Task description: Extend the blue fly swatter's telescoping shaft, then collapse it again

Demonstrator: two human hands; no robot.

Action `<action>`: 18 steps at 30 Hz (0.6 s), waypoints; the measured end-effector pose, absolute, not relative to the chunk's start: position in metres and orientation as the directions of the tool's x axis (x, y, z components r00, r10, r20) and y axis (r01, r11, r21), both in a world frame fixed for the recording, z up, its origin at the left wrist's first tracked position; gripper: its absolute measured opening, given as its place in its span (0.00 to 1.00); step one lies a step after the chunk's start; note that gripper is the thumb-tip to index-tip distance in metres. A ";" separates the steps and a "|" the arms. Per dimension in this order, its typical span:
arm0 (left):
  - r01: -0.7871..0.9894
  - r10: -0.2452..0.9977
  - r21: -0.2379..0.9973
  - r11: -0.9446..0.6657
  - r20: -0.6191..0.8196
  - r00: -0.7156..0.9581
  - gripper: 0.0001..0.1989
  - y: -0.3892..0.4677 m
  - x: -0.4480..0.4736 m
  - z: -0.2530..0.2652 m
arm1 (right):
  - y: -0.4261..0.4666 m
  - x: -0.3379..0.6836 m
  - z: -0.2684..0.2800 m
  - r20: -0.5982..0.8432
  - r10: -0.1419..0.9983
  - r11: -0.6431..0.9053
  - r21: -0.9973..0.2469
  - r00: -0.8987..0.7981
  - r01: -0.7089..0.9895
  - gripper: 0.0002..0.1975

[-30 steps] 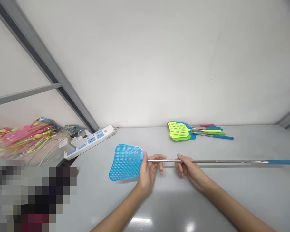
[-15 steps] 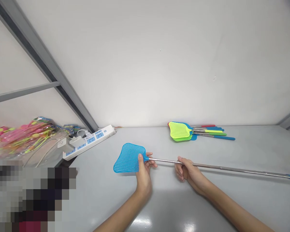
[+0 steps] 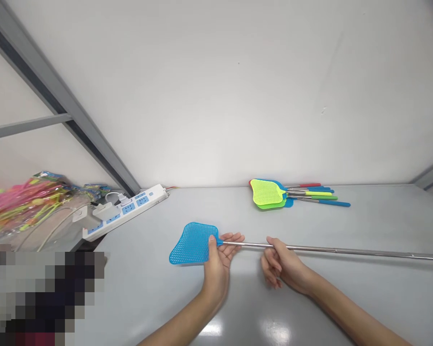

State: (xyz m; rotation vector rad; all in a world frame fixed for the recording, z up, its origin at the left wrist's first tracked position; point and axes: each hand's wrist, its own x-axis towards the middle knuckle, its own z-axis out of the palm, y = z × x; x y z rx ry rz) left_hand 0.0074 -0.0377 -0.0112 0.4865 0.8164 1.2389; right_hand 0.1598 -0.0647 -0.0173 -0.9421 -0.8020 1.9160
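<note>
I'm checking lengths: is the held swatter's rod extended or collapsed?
Extended: its rod runs off the picture's right edge, far longer than the piled swatters' rods.

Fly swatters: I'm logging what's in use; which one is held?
The blue swatter in front, its shaft visibly longer; the others lie piled by the wall.

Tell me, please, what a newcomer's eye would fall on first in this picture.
The long swatter would likely draw the eye first, its blue mesh head left of centre at the left fingers, its metal rod passing the right fingers and leaving the picture at the right edge. Next might come the pile of colourful swatters near the wall, then the white power strip at left.
</note>
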 end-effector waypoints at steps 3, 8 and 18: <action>-0.634 0.953 0.719 0.286 -0.283 0.109 0.18 -0.041 0.008 -0.009 | -0.065 0.160 -0.020 -0.303 0.880 -0.445 -0.796 -0.366 -0.411 0.24; -0.631 0.958 0.726 0.273 -0.263 0.112 0.19 -0.046 0.009 -0.008 | -0.066 0.160 -0.021 -0.292 0.876 -0.452 -0.774 -0.384 -0.443 0.24; -0.655 0.959 0.709 0.262 -0.265 0.097 0.20 -0.052 0.014 -0.008 | -0.067 0.159 -0.018 -0.313 0.858 -0.484 -0.757 -0.408 -0.439 0.24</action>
